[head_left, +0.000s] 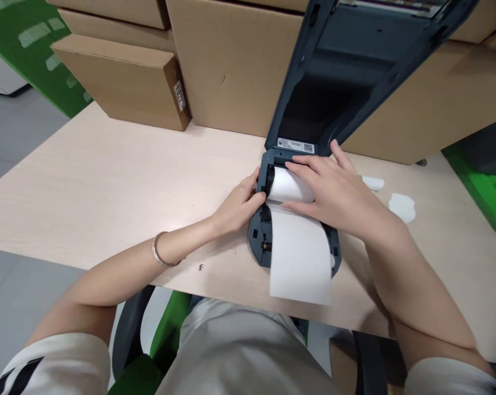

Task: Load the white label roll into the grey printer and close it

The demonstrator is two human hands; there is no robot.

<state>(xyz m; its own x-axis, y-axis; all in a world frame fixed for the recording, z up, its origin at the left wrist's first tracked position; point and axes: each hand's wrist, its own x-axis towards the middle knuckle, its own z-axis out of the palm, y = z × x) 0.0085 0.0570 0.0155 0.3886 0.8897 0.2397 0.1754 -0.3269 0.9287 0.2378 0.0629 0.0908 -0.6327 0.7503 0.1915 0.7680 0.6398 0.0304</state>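
A dark blue-grey label printer (255, 235) sits on the table with its lid (342, 49) swung up and back. Inside it lies a white paper roll (288, 185); a strip of paper (300, 258) runs from it over the printer's front and past the table edge. My left hand (240, 204) grips the printer's left side, thumb on the rim and fingers along the outer wall. Over the roll's right part, my right hand (334, 189) spans it, with the thumb on the near side and the fingers on the far side. The roll's right end is hidden under that hand.
Large cardboard boxes (231, 71) stand along the back of the table, with a smaller box (120, 82) at the left. White paper scraps (402, 207) lie right of the printer. A small dark bit (201, 267) is near the front edge. A chair armrest (128, 329) is below.
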